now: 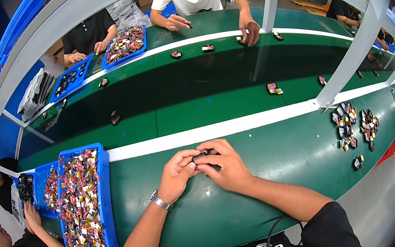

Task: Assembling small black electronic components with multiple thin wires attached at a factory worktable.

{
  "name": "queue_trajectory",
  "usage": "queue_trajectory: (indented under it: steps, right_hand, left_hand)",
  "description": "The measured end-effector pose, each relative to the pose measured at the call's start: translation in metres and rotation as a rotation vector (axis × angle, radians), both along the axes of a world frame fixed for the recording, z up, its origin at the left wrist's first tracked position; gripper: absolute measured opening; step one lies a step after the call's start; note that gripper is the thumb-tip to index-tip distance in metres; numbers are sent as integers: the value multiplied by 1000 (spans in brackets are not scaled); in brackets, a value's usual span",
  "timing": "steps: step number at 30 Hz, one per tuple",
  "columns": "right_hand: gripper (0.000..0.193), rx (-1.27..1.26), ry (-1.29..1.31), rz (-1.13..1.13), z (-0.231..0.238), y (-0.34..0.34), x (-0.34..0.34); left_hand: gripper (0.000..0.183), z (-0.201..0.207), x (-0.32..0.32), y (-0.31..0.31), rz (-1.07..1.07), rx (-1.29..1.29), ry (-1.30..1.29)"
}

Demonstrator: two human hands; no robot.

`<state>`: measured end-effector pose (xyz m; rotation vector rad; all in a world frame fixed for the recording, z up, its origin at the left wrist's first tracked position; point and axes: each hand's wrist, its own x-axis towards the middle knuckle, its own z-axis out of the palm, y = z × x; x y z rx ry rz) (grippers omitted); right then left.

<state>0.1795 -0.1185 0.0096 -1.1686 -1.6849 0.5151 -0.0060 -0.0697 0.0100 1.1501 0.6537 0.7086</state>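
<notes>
head view: blue tray point(107, 197) of small packets point(79, 200)

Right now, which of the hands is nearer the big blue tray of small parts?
Left. The left hand lies toward the blue tray at the person's left; the right hand is farther off, beyond the left hand.

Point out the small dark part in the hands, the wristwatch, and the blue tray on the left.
small dark part point(201, 156), head view, its exposed top between the fingers.
wristwatch point(159, 200), head view, the metal band.
blue tray point(103, 159), head view, its right rim.
</notes>
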Motion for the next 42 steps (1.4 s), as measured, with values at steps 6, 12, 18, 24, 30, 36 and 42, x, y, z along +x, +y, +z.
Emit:
queue_trajectory:
  steps: [6, 12, 18, 24, 30, 36, 42]
  right_hand:
    - [17, -148, 161, 53, -12, 6, 3]
    - [21, -65, 47, -4, -15, 6, 4]
    - [21, -138, 47, -16, 1, 3, -1]
    - [24, -197, 133, 37, -6, 2, -5]
    - [25, -42, -15, 7, 2, 2, -6]
    - [25, 172, -126, -71, 7, 3, -7]
    - [22, 104, -51, 4, 5, 2, 0]
  left_hand:
    - [31, -1, -2, 0, 6, 8, 2]
    - [34, -13, 1, 3, -8, 103, 44]
    - [32, -15, 5, 2, -37, 2, -146]
    - [30, -18, 0, -1, -15, 38, -164]
    - [28, -17, 4, 0, 43, 75, -189]
    - [29, -10, -6, 2, 56, 40, -84]
    - [27, -8, -4, 2, 26, 46, -53]
